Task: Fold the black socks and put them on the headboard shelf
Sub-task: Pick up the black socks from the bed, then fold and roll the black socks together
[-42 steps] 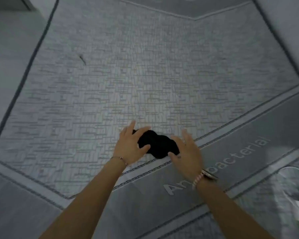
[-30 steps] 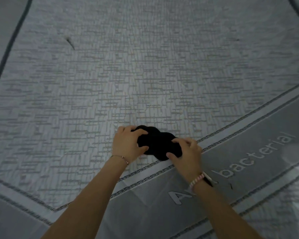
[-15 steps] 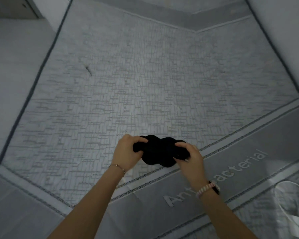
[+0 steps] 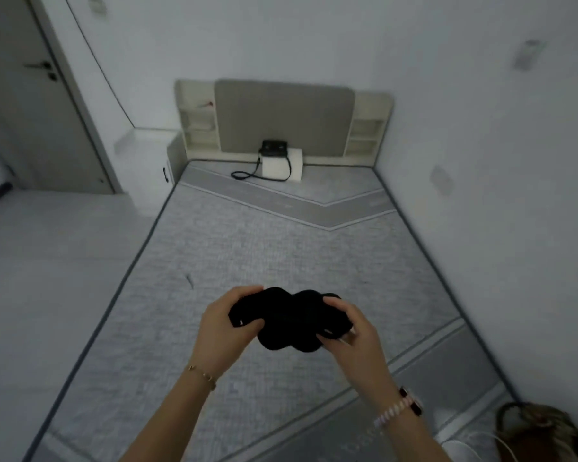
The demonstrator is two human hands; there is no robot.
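Note:
The black socks (image 4: pixel 289 320) are bunched into a folded bundle held in the air above the grey mattress (image 4: pixel 281 255). My left hand (image 4: pixel 226 328) grips the bundle's left end, thumb on top. Its right end sits in my right hand (image 4: pixel 351 331), fingers curled around it. At the far end of the bed stands the headboard (image 4: pixel 282 116), with open shelf compartments on its left side (image 4: pixel 197 123) and its right side (image 4: pixel 364 131).
A black bag with a strap (image 4: pixel 272 150) rests on a white box (image 4: pixel 282 168) against the headboard. A white nightstand (image 4: pixel 147 168) and a door (image 4: pixel 30 105) are to the left. The wall runs along the bed's right side. A blond-haired object (image 4: pixel 541 428) sits at the bottom right.
Both hands closed on the sock bundle and lifted it off the mattress. The view tilted up, so the headboard and the room's far end came into sight.

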